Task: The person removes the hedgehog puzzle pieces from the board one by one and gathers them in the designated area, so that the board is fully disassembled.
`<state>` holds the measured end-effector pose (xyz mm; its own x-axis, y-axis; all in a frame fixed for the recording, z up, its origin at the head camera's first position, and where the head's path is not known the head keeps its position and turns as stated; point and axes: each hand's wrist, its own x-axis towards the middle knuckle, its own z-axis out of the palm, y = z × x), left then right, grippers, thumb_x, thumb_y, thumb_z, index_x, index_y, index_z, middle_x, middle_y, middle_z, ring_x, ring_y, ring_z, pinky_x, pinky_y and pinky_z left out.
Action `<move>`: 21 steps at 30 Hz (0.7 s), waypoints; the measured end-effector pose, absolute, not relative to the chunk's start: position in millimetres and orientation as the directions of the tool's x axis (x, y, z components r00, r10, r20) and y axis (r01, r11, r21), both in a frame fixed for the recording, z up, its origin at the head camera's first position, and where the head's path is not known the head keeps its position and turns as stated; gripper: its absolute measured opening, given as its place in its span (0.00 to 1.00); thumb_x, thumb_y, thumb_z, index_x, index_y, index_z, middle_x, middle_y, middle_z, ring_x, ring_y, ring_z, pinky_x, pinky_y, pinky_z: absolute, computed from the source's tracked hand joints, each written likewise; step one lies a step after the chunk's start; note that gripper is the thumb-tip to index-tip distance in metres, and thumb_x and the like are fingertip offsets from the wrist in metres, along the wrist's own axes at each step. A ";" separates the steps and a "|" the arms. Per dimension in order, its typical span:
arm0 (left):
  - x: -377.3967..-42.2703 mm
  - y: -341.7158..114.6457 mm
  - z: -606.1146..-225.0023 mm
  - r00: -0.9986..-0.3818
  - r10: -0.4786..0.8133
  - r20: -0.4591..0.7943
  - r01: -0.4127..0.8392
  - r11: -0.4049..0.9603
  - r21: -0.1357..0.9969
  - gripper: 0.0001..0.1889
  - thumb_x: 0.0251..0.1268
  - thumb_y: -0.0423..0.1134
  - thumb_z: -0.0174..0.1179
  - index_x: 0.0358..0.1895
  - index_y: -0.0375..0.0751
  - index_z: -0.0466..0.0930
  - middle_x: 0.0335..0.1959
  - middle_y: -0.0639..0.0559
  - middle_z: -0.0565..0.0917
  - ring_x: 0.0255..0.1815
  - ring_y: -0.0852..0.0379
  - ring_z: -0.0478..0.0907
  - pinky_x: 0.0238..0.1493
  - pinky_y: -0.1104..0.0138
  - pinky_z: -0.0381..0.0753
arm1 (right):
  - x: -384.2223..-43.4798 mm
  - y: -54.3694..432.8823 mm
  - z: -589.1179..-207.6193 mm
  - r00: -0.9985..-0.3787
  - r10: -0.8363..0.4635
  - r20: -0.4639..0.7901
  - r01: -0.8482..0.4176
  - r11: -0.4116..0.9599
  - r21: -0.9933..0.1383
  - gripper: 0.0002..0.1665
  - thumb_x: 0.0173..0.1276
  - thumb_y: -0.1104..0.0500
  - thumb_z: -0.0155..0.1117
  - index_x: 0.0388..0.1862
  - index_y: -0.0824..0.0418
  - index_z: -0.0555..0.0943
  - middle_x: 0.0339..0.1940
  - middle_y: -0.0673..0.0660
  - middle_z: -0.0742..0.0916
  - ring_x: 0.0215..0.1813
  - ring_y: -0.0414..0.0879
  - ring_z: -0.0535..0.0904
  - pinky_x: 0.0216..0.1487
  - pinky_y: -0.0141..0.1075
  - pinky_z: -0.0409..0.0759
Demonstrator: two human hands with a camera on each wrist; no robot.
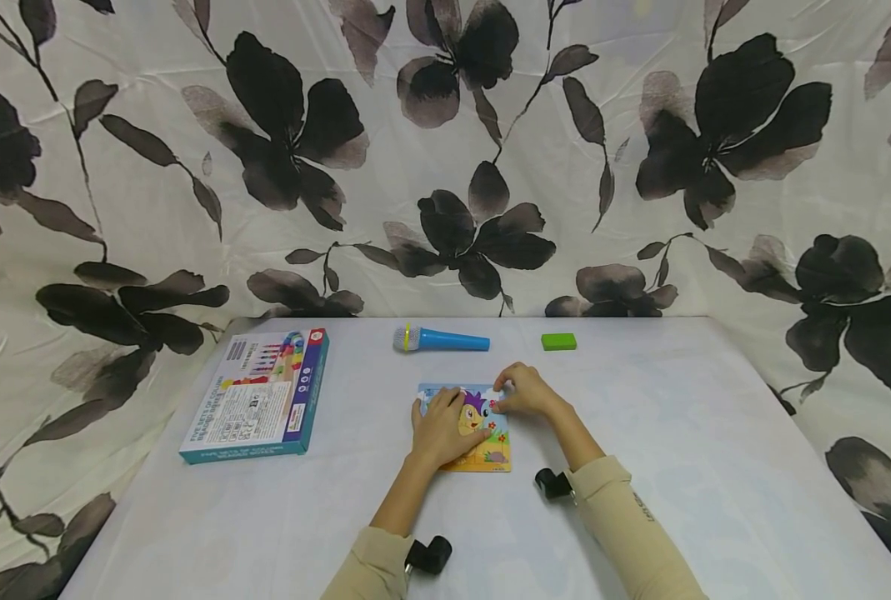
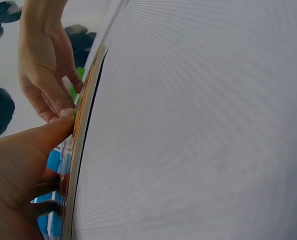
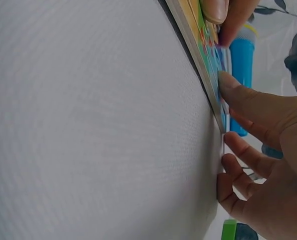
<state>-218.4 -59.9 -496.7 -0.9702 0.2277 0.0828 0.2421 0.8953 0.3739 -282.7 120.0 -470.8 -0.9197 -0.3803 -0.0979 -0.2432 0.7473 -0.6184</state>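
Observation:
A small jigsaw puzzle [image 1: 496,446] with a bright cartoon picture lies flat on the white table. The left hand [image 1: 439,427] rests over its left half with fingers spread, covering part of the picture; its thumb points to the right across it. At the upper right corner, the right hand [image 1: 526,392] has thumb and index finger bent around the puzzle's edge. The right wrist view shows the right thumb [image 3: 231,82] on the picture surface, while the other fingers touch the table beside the corner.
A flat printed box [image 1: 250,396] lies at the left. Behind the puzzle are a blue toy microphone [image 1: 445,340] and a green block [image 1: 558,342]. A floral cloth [image 1: 385,167] hangs behind the table's far edge. Black devices [image 1: 430,555] sit at both wrists.

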 end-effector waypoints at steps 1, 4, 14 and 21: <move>-218.4 -60.0 -496.5 -0.971 0.227 0.080 0.240 0.896 0.374 0.42 0.53 0.64 0.60 0.64 0.36 0.69 0.66 0.44 0.69 0.70 0.45 0.60 0.65 0.35 0.48 | -282.6 120.2 -470.8 -0.919 -0.383 -0.096 -0.247 0.747 -0.617 0.14 0.50 0.61 0.76 0.34 0.62 0.81 0.55 0.66 0.77 0.58 0.61 0.68 0.63 0.53 0.66; -218.2 -60.1 -495.8 -0.972 0.225 0.073 0.236 0.896 0.377 0.42 0.53 0.64 0.60 0.65 0.36 0.69 0.66 0.44 0.69 0.69 0.44 0.60 0.65 0.35 0.48 | -282.8 120.7 -470.8 -0.915 -0.393 -0.088 -0.259 0.742 -0.618 0.15 0.49 0.61 0.76 0.34 0.63 0.81 0.52 0.65 0.78 0.56 0.60 0.69 0.61 0.53 0.67; -219.8 -59.3 -495.3 -0.973 0.223 0.057 0.228 0.905 0.360 0.42 0.53 0.65 0.59 0.65 0.37 0.69 0.66 0.45 0.68 0.70 0.45 0.60 0.65 0.36 0.48 | -288.7 122.3 -472.4 -0.900 -0.417 -0.128 -0.241 0.720 -0.651 0.17 0.50 0.62 0.76 0.36 0.65 0.79 0.35 0.56 0.80 0.40 0.48 0.73 0.46 0.41 0.75; -219.8 -58.9 -493.5 -0.975 0.211 0.068 0.221 0.903 0.367 0.39 0.53 0.63 0.60 0.63 0.38 0.71 0.65 0.45 0.70 0.68 0.46 0.62 0.65 0.36 0.50 | -290.9 121.9 -472.5 -0.883 -0.437 -0.169 -0.211 0.693 -0.689 0.18 0.50 0.62 0.75 0.37 0.66 0.77 0.29 0.53 0.78 0.33 0.43 0.70 0.36 0.32 0.71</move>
